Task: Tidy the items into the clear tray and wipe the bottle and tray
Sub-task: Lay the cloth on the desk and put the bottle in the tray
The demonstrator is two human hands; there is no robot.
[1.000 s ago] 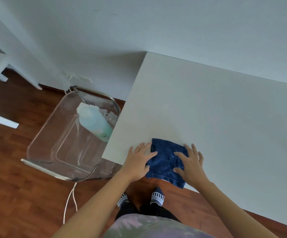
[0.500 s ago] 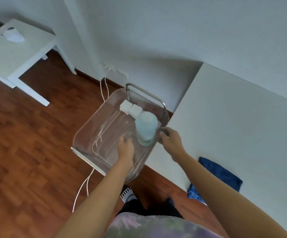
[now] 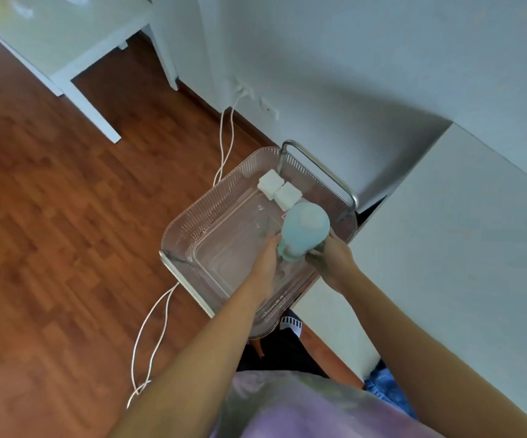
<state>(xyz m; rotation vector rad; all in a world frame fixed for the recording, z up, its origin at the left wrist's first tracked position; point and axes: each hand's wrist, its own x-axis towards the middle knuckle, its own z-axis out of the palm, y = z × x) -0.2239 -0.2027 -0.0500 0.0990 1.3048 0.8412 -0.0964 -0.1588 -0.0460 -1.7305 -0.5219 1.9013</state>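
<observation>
A clear ribbed tray with a metal handle sits on a low stand beside the white table. In its right part a pale teal bottle leans, with two white blocks behind it. My left hand reaches inside the tray and presses the bottle's lower left side. My right hand curls around the bottle's lower right side, at the tray's right rim. A blue cloth lies at the table's near edge, mostly hidden by my right arm.
White cables run across the wooden floor from a wall socket to under the tray. A low white side table stands at the far left. My feet are below the tray's near corner.
Both hands left the blue cloth on the table and moved left into the tray, closing on either side of the bottle. The view swung left toward the floor.
</observation>
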